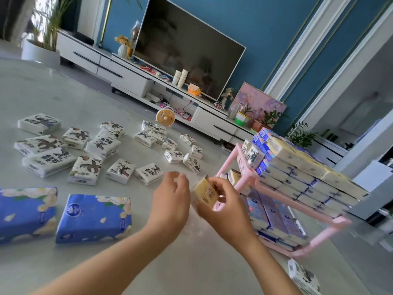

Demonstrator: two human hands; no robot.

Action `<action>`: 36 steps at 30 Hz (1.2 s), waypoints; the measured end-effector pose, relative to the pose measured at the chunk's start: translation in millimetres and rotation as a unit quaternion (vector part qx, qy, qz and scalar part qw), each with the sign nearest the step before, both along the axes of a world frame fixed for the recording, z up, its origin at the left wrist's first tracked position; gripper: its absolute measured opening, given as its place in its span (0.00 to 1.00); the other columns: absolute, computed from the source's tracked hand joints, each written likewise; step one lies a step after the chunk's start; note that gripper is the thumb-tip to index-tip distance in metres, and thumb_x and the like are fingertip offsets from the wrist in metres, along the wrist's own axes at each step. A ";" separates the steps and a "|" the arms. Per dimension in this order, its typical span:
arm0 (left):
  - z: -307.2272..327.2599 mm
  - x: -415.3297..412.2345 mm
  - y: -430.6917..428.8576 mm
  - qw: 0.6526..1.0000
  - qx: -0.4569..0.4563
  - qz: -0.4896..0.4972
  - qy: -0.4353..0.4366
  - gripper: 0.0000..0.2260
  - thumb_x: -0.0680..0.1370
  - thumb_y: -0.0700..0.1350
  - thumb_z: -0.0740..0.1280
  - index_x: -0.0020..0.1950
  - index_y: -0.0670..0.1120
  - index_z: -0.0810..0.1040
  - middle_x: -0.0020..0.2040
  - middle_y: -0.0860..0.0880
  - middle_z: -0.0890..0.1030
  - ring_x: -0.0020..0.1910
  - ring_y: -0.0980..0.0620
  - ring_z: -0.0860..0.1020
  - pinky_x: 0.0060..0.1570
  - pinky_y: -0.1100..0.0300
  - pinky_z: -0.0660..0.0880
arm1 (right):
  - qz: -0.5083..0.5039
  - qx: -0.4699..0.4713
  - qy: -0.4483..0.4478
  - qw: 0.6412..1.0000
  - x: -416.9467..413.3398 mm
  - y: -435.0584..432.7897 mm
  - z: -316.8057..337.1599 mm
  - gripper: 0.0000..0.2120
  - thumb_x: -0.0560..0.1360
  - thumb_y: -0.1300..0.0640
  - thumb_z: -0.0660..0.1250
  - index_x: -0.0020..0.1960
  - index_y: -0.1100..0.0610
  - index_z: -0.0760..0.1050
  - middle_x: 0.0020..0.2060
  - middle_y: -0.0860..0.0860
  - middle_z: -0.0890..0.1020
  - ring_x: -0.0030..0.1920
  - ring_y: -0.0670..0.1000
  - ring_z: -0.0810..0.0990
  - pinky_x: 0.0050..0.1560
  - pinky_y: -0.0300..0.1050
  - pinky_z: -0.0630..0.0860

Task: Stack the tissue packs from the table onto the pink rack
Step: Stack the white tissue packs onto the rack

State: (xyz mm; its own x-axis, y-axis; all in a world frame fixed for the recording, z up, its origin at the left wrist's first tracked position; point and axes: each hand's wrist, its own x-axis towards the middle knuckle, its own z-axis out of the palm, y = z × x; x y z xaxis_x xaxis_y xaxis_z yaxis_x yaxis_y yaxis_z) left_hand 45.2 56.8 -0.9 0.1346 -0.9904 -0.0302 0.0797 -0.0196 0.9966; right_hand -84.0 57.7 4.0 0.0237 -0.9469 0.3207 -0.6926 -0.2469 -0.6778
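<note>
- Tissue pack [204, 191], small and yellowish, sat pinched in my right hand [225, 203], just left of the pink rack [225, 166].
- My left hand [170, 201] hovered beside it, fingers loose, holding nothing.

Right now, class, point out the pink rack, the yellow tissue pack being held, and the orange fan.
pink rack [340, 222], head view, lower right corner.
yellow tissue pack [203, 191], head view, printed face.
orange fan [165, 118], head view, grille centre.
</note>
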 end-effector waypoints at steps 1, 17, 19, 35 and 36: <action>2.5 -1.6 2.2 0.997 0.026 -0.050 0.044 0.11 0.80 0.50 0.58 0.56 0.45 0.74 0.51 0.46 0.78 0.44 0.47 0.78 0.50 0.51 0.76 | 0.007 -0.001 -0.010 1.000 -9.3 15.2 0.7 0.24 0.60 0.44 0.75 0.53 0.47 0.73 0.45 0.43 0.80 0.45 0.41 0.78 0.44 0.34 0.75; 1.2 -123.7 46.3 0.970 0.088 -0.215 0.069 0.07 0.73 0.35 0.65 0.50 0.42 0.77 0.41 0.45 0.79 0.32 0.51 0.79 0.40 0.60 0.80 | -0.022 -0.081 0.139 0.987 -126.8 98.6 -19.9 0.25 0.72 0.54 0.68 0.65 0.38 0.66 0.69 0.36 0.63 0.70 0.31 0.55 0.60 0.20 0.57; -0.3 -141.6 38.5 0.968 0.103 -0.212 0.088 0.12 0.74 0.36 0.65 0.57 0.40 0.76 0.48 0.42 0.79 0.34 0.50 0.79 0.41 0.60 0.81 | -0.036 -0.096 0.157 0.982 -141.3 90.5 -23.4 0.23 0.73 0.51 0.64 0.68 0.45 0.68 0.71 0.43 0.66 0.72 0.36 0.57 0.64 0.24 0.59; -2.1 -163.0 -16.7 0.764 -0.259 -0.104 -0.582 0.20 0.77 0.42 0.57 0.68 0.42 0.62 0.67 0.43 0.63 0.68 0.44 0.59 0.66 0.55 0.58 | -0.126 -0.069 0.309 0.940 -173.5 5.8 -24.4 0.18 0.77 0.65 0.56 0.67 0.60 0.67 0.63 0.56 0.73 0.65 0.56 0.69 0.61 0.48 0.65; -4.1 -163.6 -22.3 0.755 -0.253 -0.110 -0.595 0.23 0.77 0.43 0.57 0.71 0.41 0.58 0.70 0.42 0.60 0.71 0.43 0.57 0.69 0.54 0.56 | -0.128 -0.053 0.315 0.939 -171.1 4.0 -20.4 0.18 0.78 0.63 0.55 0.68 0.60 0.66 0.64 0.55 0.72 0.65 0.55 0.68 0.60 0.47 0.65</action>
